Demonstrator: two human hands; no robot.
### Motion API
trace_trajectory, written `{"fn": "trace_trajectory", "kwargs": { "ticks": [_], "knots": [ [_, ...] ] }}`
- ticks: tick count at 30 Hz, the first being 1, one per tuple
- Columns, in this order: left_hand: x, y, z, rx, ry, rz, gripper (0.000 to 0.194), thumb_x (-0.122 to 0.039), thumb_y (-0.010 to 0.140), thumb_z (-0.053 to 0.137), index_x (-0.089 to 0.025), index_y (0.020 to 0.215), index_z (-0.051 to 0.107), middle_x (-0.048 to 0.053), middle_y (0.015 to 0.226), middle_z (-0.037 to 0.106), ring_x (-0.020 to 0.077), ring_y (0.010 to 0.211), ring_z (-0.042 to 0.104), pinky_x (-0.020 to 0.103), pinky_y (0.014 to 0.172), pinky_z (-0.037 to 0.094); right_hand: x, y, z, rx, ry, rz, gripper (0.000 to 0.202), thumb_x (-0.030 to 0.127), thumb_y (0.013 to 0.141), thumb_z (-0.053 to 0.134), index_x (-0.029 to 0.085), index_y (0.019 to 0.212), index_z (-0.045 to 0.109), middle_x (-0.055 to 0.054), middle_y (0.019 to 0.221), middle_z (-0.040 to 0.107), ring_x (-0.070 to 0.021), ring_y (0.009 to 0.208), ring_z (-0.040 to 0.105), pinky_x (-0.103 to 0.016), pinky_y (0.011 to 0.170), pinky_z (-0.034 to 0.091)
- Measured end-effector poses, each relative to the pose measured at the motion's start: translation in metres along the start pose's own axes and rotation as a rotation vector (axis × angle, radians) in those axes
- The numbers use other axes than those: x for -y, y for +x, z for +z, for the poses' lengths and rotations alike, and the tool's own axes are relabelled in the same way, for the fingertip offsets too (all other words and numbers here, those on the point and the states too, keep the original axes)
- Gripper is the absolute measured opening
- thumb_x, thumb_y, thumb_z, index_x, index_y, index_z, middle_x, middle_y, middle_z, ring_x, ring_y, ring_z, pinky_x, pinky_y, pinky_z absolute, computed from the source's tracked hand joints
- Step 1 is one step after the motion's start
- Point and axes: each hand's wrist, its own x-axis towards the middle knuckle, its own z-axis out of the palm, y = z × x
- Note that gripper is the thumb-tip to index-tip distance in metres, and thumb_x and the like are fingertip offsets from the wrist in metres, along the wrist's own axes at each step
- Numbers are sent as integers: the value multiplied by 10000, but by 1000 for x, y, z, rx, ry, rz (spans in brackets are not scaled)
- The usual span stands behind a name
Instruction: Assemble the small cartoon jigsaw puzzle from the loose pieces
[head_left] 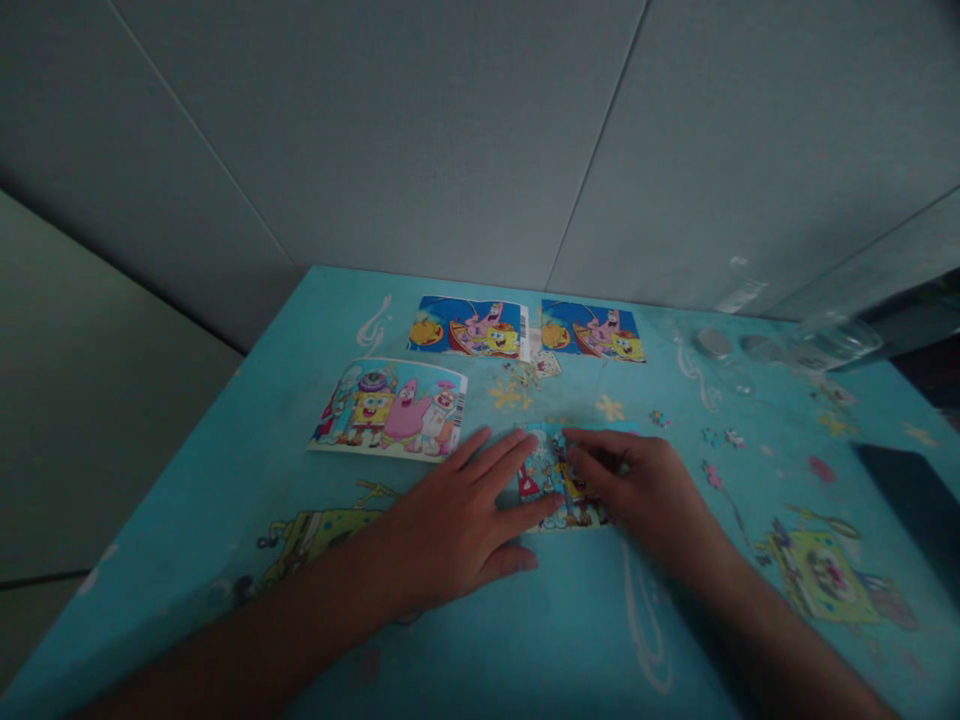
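Note:
A partly assembled jigsaw puzzle (551, 475) with cartoon figures lies flat on the turquoise table. My left hand (484, 510) rests with spread fingers over its left edge, holding nothing. My right hand (630, 480) is over the puzzle's right part, thumb and forefinger pinched together at the surface near its upper middle; what they hold, if anything, is too small to make out. A printed picture card (390, 408) with similar figures lies left of the puzzle. Loose puzzle pieces (712, 475) are scattered to the right of my right hand.
Behind the hands lie a blue picture card (469, 328) and a matching blue picture (592, 330). A clear container (844, 345) and a round silvery lid (714, 343) are at the back right. A dark flat object (911, 500) lies at the right edge; a grey wall backs the table.

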Motion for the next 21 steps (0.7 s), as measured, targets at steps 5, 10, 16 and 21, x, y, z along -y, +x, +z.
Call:
{"fn": "trace_trajectory", "kwargs": {
  "ticks": [5,10,16,21],
  "knots": [
    [0,0,1,-7,2,6,545,-539,1054,533,-309,1545,483,231,1678,289,395,1578,251,658,1227,268,-4,-2,7,-3,-151,-83,276,299,952,658,214,1164,814,-46,945,829,-219,761,750,-344,720,545],
    [0,1,-1,7,-7,-5,529,-544,1040,561,-307,1512,526,223,1676,300,411,1563,282,667,1216,283,-3,-1,10,-16,-251,-147,207,298,962,682,236,1103,819,-47,935,824,-222,765,753,-333,713,531],
    [-1,1,-1,11,0,-8,541,-545,1042,554,-314,1528,498,213,1691,267,385,1581,245,657,1233,256,-1,-1,12,3,-344,-195,138,281,960,711,240,1049,807,-33,888,792,-202,741,717,-314,706,505],
    [-2,0,-2,14,-1,-10,537,-540,1033,579,-316,1517,516,201,1691,281,389,1572,270,646,1231,268,-1,-1,8,-22,-361,-267,158,275,995,666,227,1071,796,-43,902,774,-195,765,712,-304,728,508]
  ]
}}
